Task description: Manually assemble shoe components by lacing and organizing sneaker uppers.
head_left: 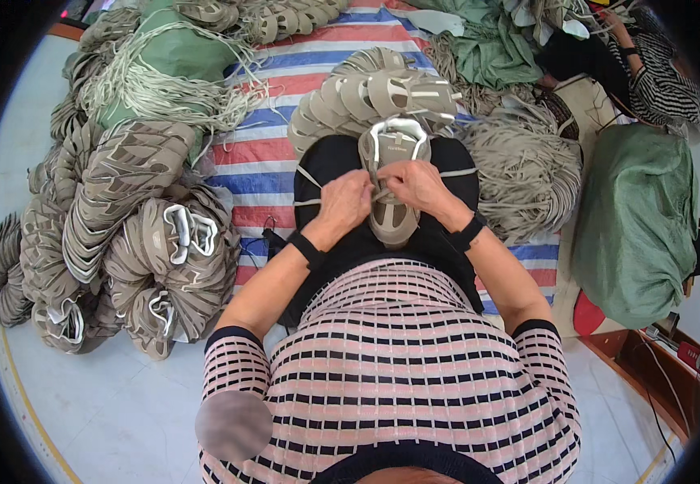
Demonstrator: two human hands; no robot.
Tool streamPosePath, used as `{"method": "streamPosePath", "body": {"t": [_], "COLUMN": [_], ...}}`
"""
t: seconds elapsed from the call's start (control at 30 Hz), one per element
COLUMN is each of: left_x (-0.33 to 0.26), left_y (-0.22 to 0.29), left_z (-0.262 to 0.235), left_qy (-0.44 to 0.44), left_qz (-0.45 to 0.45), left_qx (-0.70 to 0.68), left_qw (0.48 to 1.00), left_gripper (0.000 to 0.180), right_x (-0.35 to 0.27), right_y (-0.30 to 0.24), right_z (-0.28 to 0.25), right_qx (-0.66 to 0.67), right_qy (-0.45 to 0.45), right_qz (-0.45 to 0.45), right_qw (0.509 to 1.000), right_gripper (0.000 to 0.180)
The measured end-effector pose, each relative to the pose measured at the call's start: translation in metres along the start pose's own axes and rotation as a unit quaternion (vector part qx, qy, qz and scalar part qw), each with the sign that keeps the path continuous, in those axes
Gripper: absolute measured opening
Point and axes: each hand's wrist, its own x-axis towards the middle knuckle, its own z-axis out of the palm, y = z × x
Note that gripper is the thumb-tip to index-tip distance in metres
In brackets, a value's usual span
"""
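A taupe shoe upper (393,220) with a white-lined opening lies on my lap, its toe toward my body. My left hand (345,203) is closed at the upper's left edge, fingertips pinched on a beige shoelace (308,177) whose loose lengths stick out to the left. Over the eyelet area, my right hand (424,190) is also pinched closed on the lace. Another stretch of lace extends to the right across my knee. Fingers hide the exact spot where the lace passes through.
Stacked shoe uppers (366,95) lie just beyond my knees. More piles of uppers (128,194) stand at left. Loose laces (525,165) are heaped at right, beside a green sack (636,222). Pale laces (164,77) drape another sack. A person in striped sleeves (660,89) works at far right.
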Motion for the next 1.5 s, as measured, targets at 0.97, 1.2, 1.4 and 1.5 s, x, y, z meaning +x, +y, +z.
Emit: {"method": "streamPosePath", "body": {"t": [0.97, 1.2, 1.4, 1.5], "left_x": [0.015, 0.029, 0.016, 0.014], "left_y": [-0.007, -0.003, 0.009, 0.018], "left_z": [-0.042, -0.027, -0.004, -0.001], "left_qy": [0.020, 0.021, -0.012, -0.020], "left_qz": [0.224, 0.183, 0.160, 0.107], "left_qx": [-0.003, -0.050, -0.086, -0.132], "left_qw": [0.974, 0.982, 0.983, 0.985], "left_gripper": [0.012, 0.009, 0.011, 0.011], "right_x": [-0.021, -0.115, -0.273, -0.289], "right_y": [0.045, 0.134, 0.200, 0.209], "right_z": [-0.111, -0.320, -0.473, -0.494], "right_qx": [0.629, 0.580, 0.539, 0.566], "right_qy": [0.065, 0.396, 0.470, 0.451], "right_qz": [0.139, 0.134, 0.076, 0.028], "right_qw": [0.762, 0.699, 0.695, 0.690], "right_gripper": [0.017, 0.033, 0.037, 0.032]}}
